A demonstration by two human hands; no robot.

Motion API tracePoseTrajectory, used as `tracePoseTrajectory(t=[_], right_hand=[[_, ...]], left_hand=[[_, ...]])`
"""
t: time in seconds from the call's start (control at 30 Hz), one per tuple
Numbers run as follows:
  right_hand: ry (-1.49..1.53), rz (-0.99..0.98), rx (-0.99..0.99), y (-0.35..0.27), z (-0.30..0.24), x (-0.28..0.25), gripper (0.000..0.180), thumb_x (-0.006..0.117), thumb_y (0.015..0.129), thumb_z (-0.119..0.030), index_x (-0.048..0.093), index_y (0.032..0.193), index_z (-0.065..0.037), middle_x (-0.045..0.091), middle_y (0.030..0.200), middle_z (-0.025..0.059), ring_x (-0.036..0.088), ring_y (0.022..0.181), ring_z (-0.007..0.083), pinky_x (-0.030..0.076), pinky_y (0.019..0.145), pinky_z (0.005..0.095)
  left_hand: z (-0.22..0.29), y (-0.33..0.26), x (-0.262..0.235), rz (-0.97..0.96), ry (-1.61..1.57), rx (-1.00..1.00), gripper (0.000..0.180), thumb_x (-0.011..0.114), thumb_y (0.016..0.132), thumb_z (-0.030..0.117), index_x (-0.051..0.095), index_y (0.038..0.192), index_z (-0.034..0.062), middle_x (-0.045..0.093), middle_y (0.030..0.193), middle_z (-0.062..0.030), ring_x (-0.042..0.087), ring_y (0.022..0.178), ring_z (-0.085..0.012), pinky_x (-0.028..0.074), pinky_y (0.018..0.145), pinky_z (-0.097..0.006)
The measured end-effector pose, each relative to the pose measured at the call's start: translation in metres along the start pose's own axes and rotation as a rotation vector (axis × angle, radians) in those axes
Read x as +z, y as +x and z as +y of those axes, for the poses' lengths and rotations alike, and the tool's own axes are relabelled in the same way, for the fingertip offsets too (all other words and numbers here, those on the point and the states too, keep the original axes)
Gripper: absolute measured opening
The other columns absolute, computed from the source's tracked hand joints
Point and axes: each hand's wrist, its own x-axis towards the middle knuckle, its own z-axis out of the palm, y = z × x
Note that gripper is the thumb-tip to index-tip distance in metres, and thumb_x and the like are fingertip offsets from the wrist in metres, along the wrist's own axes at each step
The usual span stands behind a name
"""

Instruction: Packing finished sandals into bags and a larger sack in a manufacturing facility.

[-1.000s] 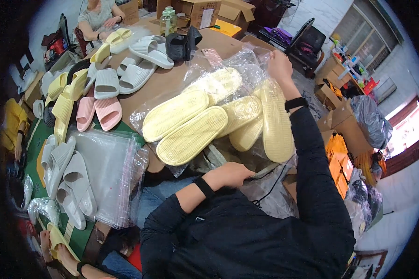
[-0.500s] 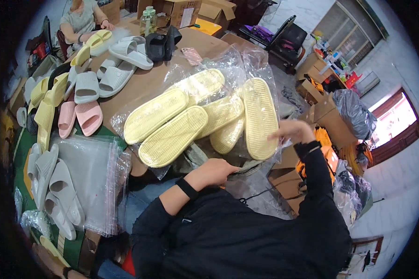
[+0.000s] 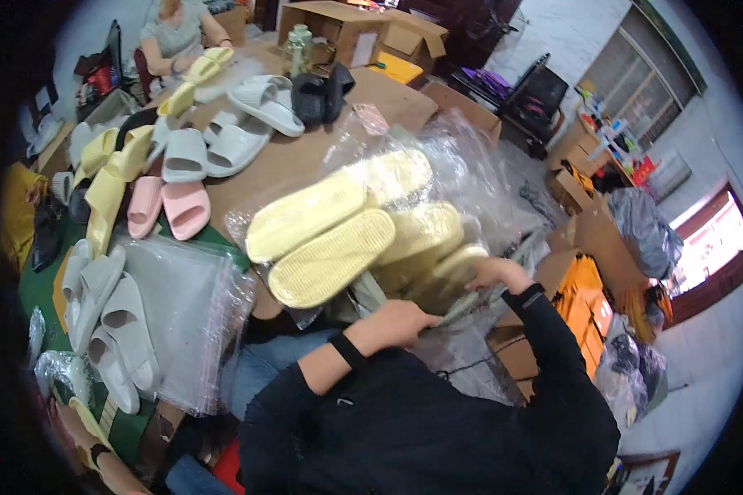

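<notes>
My left hand is closed, pinching the near edge of a clear plastic bag. Opposite it, my right hand curls its fingers at the end of a yellow slipper, which is tilted and partly covered by film. Left of that slipper, wrapped yellow slippers lie soles up, one nearest me and another behind it. More yellow slippers show through the shiny film. Glare and blur hide how far the held slipper sits inside the bag.
Grey slippers and a stack of clear zip bags lie at the left. Pink slippers, yellow ones and black ones stand behind. A person handles slippers across the table; another person's hand shows lower left. Cartons stand right.
The rightmost yellow slipper, upright with its sole showing before, has tipped down toward me. My right hand has moved down and left with it. The view has shifted slightly.
</notes>
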Motion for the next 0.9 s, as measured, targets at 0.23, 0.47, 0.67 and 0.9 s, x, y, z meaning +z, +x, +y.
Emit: tracePoseTrajectory(t=[0.23,0.47,0.67,0.9], right_hand=[[0.129,0.766,-0.322,0.01,-0.193,-0.169,0.065,0.074,0.075,-0.046,0.057,0.124,-0.007,0.06,0.121,0.0135,0.061,0.103,0.0284,0.048,0.086,0.0402],[0.079,0.531,0.108,0.131,-0.253,-0.129,0.129,0.081,0.055,-0.061,0.011,0.152,-0.012,0.034,0.145,0.0266,0.045,0.124,0.0474,0.032,0.097,0.0651],[0.265,0.427,-0.074,0.151,-0.25,-0.145,0.109,0.084,0.057,-0.045,0.027,0.142,-0.007,0.061,0.117,0.0227,0.058,0.11,0.0398,0.045,0.092,0.0487],[0.64,0.848,-0.39,0.039,-0.155,-0.23,0.082,0.076,0.064,0.006,0.034,0.132,-0.01,0.052,0.119,0.0064,0.053,0.113,0.0181,0.044,0.097,0.0314]], left_hand=[[-0.011,-0.005,0.01,0.067,0.04,-0.015,0.045,0.056,0.074,0.007,0.063,0.118,0.0124,0.065,0.077,-0.0174,0.065,0.079,-0.0346,0.051,0.07,-0.046],[0.001,-0.014,-0.004,0.05,0.12,-0.091,0.027,0.056,0.078,0.009,0.062,0.104,0.0113,0.066,0.076,-0.0149,0.066,0.081,-0.0319,0.048,0.077,-0.045],[-0.019,-0.025,0.014,0.187,0.122,-0.107,0.022,0.055,0.091,0.031,0.06,0.095,0.0095,0.064,0.071,-0.0157,0.064,0.069,-0.0362,0.05,0.061,-0.048],[-0.024,-0.037,0.004,0.203,0.353,-0.184,0.009,0.058,0.078,0.014,0.061,0.084,0.0079,0.065,0.069,-0.0114,0.068,0.069,-0.0279,0.052,0.057,-0.041]])
